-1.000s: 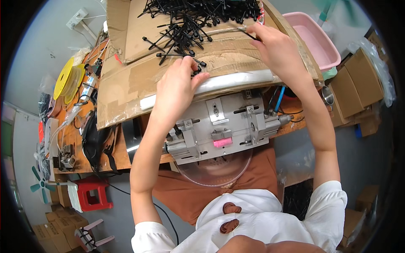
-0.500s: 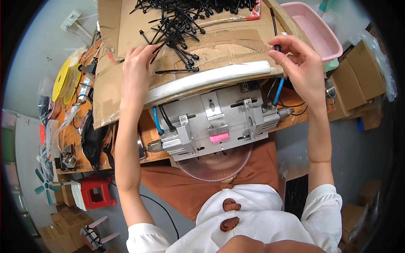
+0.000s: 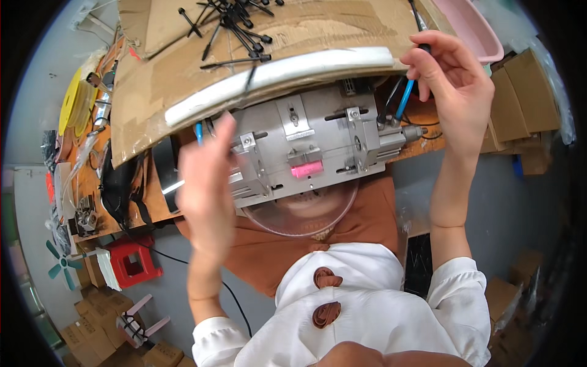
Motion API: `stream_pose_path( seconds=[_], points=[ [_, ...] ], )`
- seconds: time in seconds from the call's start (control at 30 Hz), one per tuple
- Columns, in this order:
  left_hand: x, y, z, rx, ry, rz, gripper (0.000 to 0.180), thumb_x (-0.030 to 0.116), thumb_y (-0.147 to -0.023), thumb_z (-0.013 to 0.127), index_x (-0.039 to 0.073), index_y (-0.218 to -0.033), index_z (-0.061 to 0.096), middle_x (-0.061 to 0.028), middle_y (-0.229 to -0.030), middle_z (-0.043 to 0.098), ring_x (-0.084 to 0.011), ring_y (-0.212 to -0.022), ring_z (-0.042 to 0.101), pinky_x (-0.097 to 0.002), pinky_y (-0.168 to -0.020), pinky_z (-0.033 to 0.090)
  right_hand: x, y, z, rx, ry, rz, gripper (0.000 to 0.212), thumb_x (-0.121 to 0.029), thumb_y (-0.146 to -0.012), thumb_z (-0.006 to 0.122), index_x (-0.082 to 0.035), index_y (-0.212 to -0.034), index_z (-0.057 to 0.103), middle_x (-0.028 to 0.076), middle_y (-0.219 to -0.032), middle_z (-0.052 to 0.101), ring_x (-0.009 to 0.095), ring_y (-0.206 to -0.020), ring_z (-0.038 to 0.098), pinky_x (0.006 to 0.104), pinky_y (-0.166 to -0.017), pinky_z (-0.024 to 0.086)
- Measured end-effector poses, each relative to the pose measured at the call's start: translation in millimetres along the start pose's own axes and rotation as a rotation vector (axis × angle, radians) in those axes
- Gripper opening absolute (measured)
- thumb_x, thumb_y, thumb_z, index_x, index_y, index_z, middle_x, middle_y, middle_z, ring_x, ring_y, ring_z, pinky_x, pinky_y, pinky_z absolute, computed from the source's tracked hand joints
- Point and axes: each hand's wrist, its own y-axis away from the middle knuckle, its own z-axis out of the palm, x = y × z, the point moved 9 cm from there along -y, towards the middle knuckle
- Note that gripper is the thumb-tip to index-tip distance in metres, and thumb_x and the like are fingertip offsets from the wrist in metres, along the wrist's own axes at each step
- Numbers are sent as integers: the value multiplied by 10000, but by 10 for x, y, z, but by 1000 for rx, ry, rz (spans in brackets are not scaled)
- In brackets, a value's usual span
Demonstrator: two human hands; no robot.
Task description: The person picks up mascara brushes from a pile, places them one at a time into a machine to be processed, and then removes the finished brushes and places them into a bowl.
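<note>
My left hand (image 3: 211, 189), smeared by motion, is closed on a thin black rod with a knobbed end (image 3: 249, 82), which points up in front of the metal fixture. At the right, my right hand (image 3: 452, 82) pinches the knobbed end of another black rod (image 3: 418, 15). Between the hands lies the fixture (image 3: 333, 144), a grey metal plate with a block at each side and a pink piece (image 3: 307, 169) at its front middle. More black rods (image 3: 241, 37) lie in a loose pile on the cardboard (image 3: 330, 30) behind it.
A white padded strip (image 3: 281, 76) edges the cardboard above the fixture. Blue hose (image 3: 405, 98) runs at its right. Below sits a clear round bowl (image 3: 299, 214) over my lap. A pink basin (image 3: 474, 30) stands far right, a yellow spool (image 3: 76, 104) at left.
My left hand has come down and toward me from the pile, bringing a black rod. My right hand still pinches its rod, slightly farther right. The whole view has shifted.
</note>
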Motion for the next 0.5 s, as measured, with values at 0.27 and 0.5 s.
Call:
stream_pose_path(
  seconds=[0.27, 0.5],
  points=[
    [406, 882, 996, -167, 7, -95, 725, -56, -680, 724, -47, -1353, 455, -101, -835, 510, -259, -778, 501, -383, -699, 437, 69, 181, -22, 46, -84, 55, 186, -53, -870, 673, 41, -1027, 637, 111, -825, 679, 76, -650, 594, 161, -486, 397],
    [452, 855, 1004, -191, -101, -60, 611, -17, -753, 677, -82, -1324, 472, -90, -831, 514, -216, -772, 522, -337, -689, 473, 2, 341, -18, 65, -123, 59, 175, -14, -864, 665, 52, -1019, 618, 127, -884, 682, 76, -683, 598, 174, -498, 426]
  ],
)
